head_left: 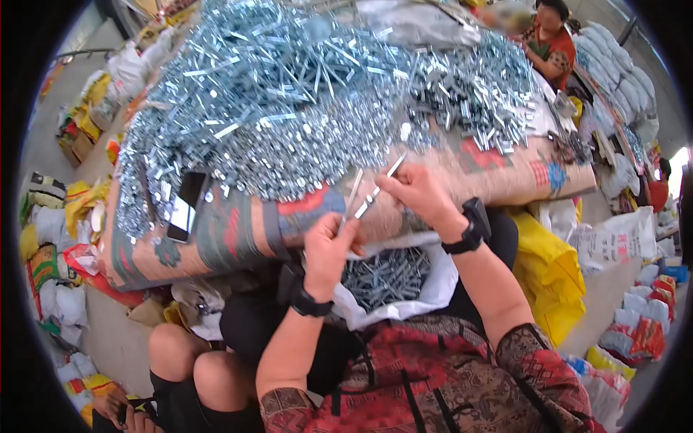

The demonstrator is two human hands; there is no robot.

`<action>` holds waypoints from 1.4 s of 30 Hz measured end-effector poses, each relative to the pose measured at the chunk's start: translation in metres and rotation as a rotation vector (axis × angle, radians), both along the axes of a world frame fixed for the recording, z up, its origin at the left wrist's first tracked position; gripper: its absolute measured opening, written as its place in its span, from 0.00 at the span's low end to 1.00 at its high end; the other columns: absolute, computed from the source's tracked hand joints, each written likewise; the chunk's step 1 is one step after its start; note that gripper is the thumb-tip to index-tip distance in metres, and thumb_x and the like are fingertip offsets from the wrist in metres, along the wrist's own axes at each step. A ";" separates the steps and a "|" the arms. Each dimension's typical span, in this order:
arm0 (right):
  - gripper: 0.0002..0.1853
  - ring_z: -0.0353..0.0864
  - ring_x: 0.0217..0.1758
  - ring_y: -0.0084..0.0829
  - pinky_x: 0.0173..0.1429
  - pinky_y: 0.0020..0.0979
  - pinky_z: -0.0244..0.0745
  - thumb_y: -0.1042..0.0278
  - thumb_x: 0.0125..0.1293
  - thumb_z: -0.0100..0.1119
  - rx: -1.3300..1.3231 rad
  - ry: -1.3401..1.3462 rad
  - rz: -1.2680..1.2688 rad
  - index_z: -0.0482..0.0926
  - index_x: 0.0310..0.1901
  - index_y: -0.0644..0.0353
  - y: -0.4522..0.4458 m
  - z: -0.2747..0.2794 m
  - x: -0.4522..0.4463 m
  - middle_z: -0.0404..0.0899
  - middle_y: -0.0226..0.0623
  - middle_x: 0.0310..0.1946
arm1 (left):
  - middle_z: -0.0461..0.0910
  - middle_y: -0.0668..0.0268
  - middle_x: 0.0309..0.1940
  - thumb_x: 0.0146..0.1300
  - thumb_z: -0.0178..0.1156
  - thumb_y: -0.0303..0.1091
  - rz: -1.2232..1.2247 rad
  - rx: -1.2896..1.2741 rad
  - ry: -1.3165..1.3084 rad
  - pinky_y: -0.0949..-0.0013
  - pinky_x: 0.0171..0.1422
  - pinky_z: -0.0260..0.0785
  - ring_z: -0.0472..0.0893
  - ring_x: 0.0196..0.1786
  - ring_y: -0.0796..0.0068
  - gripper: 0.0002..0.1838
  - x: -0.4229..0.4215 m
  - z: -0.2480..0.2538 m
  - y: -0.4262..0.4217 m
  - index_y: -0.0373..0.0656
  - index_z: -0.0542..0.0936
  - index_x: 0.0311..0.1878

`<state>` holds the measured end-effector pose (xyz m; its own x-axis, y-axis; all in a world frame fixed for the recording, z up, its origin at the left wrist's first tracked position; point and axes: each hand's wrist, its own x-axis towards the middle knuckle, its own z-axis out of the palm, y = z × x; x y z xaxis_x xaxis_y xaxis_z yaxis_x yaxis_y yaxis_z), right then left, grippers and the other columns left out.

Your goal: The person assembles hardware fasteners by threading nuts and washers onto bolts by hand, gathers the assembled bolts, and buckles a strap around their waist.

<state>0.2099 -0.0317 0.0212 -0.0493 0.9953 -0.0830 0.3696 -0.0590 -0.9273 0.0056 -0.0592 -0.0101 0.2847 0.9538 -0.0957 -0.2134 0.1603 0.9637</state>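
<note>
My left hand (pixel 330 245) is closed on thin, flat metal strips (pixel 353 191) that stick up past its fingers. My right hand (pixel 419 189) pinches another metal strip (pixel 396 165), whose lower end meets or overlaps a piece at the left fingers; whether they are joined I cannot tell. Both hands are above the near edge of a patterned cloth (pixel 242 227). Just below them, a white sack (pixel 446 278) stands open in my lap, with many narrow metal pieces (pixel 386 274) inside.
Heaped on the table are long metal strips (pixel 289 61), small shiny parts (pixel 296 148) and darker metal pieces (pixel 469 97). A phone (pixel 187 209) lies on the cloth at left. A yellow sack (pixel 545 270) is at right. Another person's knees (pixel 209 375) are at lower left; a person (pixel 552 47) is at far right.
</note>
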 end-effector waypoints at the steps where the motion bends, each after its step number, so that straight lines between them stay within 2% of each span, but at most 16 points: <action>1: 0.16 0.73 0.29 0.12 0.32 0.19 0.68 0.62 0.66 0.62 0.067 0.169 0.064 0.80 0.50 0.64 -0.001 -0.004 0.000 0.78 0.22 0.30 | 0.79 0.67 0.23 0.68 0.59 0.32 0.007 -0.024 -0.033 0.78 0.26 0.67 0.75 0.21 0.82 0.09 0.001 0.002 -0.001 0.38 0.76 0.32; 3: 0.13 0.69 0.27 0.11 0.29 0.18 0.62 0.62 0.65 0.63 0.075 0.440 0.145 0.83 0.43 0.63 -0.005 -0.005 -0.006 0.77 0.20 0.27 | 0.78 0.68 0.22 0.68 0.59 0.32 0.007 -0.036 -0.044 0.79 0.25 0.65 0.74 0.20 0.83 0.09 0.001 0.009 -0.003 0.37 0.77 0.33; 7: 0.12 0.70 0.27 0.14 0.29 0.24 0.67 0.60 0.59 0.67 0.021 0.279 0.049 0.84 0.35 0.61 -0.008 -0.003 -0.017 0.76 0.21 0.24 | 0.77 0.66 0.17 0.66 0.60 0.30 0.123 0.316 0.364 0.75 0.22 0.63 0.75 0.17 0.81 0.08 0.007 0.005 -0.007 0.36 0.77 0.33; 8: 0.13 0.69 0.27 0.14 0.29 0.24 0.66 0.60 0.59 0.67 0.002 0.085 0.027 0.83 0.35 0.63 -0.005 -0.013 -0.010 0.75 0.24 0.22 | 0.75 0.69 0.17 0.67 0.59 0.31 0.113 0.298 0.331 0.75 0.20 0.60 0.72 0.16 0.84 0.08 0.009 0.001 -0.008 0.38 0.78 0.33; 11: 0.16 0.73 0.28 0.16 0.33 0.24 0.70 0.59 0.58 0.68 0.020 0.049 0.034 0.83 0.37 0.65 -0.013 0.004 0.012 0.78 0.29 0.23 | 0.69 0.76 0.17 0.70 0.55 0.32 0.032 0.032 0.213 0.79 0.22 0.54 0.65 0.18 0.90 0.09 0.004 0.004 -0.002 0.40 0.78 0.34; 13: 0.15 0.75 0.31 0.15 0.33 0.21 0.70 0.61 0.59 0.67 0.105 -0.142 0.521 0.83 0.41 0.64 -0.011 0.014 0.047 0.81 0.25 0.30 | 0.67 0.78 0.19 0.73 0.50 0.34 -0.005 -0.057 0.094 0.82 0.24 0.53 0.63 0.21 0.91 0.10 -0.003 0.004 0.003 0.40 0.78 0.40; 14: 0.17 0.79 0.33 0.20 0.36 0.25 0.74 0.59 0.58 0.68 0.153 -0.071 0.390 0.83 0.44 0.62 -0.004 0.009 0.065 0.84 0.28 0.34 | 0.67 0.78 0.19 0.73 0.50 0.34 -0.010 -0.055 0.089 0.82 0.24 0.53 0.63 0.21 0.91 0.10 -0.002 0.002 0.005 0.40 0.78 0.40; 15: 0.17 0.82 0.33 0.24 0.38 0.28 0.76 0.59 0.55 0.69 -0.087 -0.065 0.090 0.83 0.42 0.62 0.013 0.004 0.082 0.85 0.35 0.32 | 0.67 0.78 0.19 0.74 0.48 0.34 0.002 -0.113 -0.032 0.82 0.24 0.53 0.63 0.20 0.90 0.10 -0.001 0.000 0.007 0.39 0.77 0.43; 18: 0.13 0.83 0.33 0.46 0.39 0.39 0.76 0.60 0.52 0.69 0.341 -0.682 -0.662 0.79 0.26 0.62 0.067 -0.024 0.133 0.82 0.45 0.28 | 0.69 0.76 0.21 0.75 0.45 0.34 0.009 -0.141 -0.140 0.82 0.24 0.56 0.65 0.20 0.88 0.11 0.000 -0.007 0.009 0.41 0.75 0.50; 24: 0.13 0.82 0.36 0.50 0.42 0.45 0.76 0.65 0.55 0.63 0.239 -0.956 -0.675 0.75 0.40 0.58 0.114 -0.050 0.161 0.82 0.45 0.30 | 0.75 0.73 0.23 0.75 0.48 0.37 -0.161 -0.283 -0.083 0.83 0.23 0.59 0.69 0.21 0.88 0.14 -0.004 0.004 0.010 0.43 0.75 0.57; 26: 0.18 0.83 0.33 0.46 0.40 0.41 0.77 0.65 0.54 0.64 0.327 -0.746 -0.601 0.76 0.46 0.59 0.100 -0.031 0.142 0.82 0.46 0.30 | 0.75 0.74 0.24 0.74 0.50 0.39 -0.176 -0.292 -0.097 0.83 0.22 0.60 0.70 0.21 0.88 0.15 -0.006 -0.003 0.011 0.43 0.75 0.57; 27: 0.21 0.83 0.32 0.35 0.38 0.34 0.76 0.67 0.56 0.64 0.263 -0.451 -0.475 0.75 0.53 0.61 0.100 -0.031 0.139 0.83 0.42 0.30 | 0.75 0.74 0.24 0.74 0.51 0.39 -0.210 -0.303 -0.088 0.83 0.22 0.60 0.70 0.21 0.88 0.15 -0.005 -0.005 0.011 0.43 0.76 0.57; 28: 0.21 0.82 0.34 0.25 0.37 0.27 0.76 0.69 0.60 0.64 0.180 0.137 -0.238 0.74 0.55 0.63 0.087 -0.026 0.127 0.83 0.36 0.32 | 0.75 0.74 0.24 0.73 0.51 0.39 -0.246 -0.314 -0.078 0.83 0.22 0.60 0.70 0.21 0.88 0.15 -0.005 -0.006 0.011 0.43 0.76 0.57; 30: 0.18 0.80 0.35 0.20 0.38 0.21 0.75 0.71 0.66 0.60 0.133 0.414 -0.100 0.72 0.56 0.63 0.060 -0.015 0.091 0.82 0.33 0.36 | 0.75 0.74 0.24 0.73 0.52 0.38 -0.248 -0.330 -0.072 0.83 0.22 0.59 0.70 0.20 0.89 0.14 -0.002 -0.007 0.009 0.43 0.76 0.56; 36: 0.16 0.83 0.39 0.21 0.42 0.23 0.79 0.67 0.69 0.57 -0.017 0.665 0.023 0.72 0.56 0.62 0.013 -0.003 0.033 0.83 0.37 0.41 | 0.75 0.75 0.24 0.72 0.54 0.38 -0.351 -0.318 -0.063 0.85 0.22 0.60 0.71 0.20 0.89 0.14 -0.002 -0.004 0.004 0.44 0.77 0.57; 42: 0.14 0.83 0.38 0.21 0.42 0.22 0.78 0.66 0.69 0.57 0.021 0.543 0.085 0.73 0.53 0.62 0.001 0.004 0.023 0.83 0.38 0.40 | 0.74 0.76 0.23 0.72 0.54 0.38 -0.348 -0.290 -0.075 0.85 0.23 0.58 0.68 0.20 0.90 0.14 -0.004 -0.002 0.000 0.44 0.78 0.56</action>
<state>0.2332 -0.0305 0.0252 -0.1599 0.9871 -0.0033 -0.1594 -0.0292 -0.9868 0.0012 -0.0588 -0.0121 0.5995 0.7372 -0.3117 -0.1670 0.4961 0.8521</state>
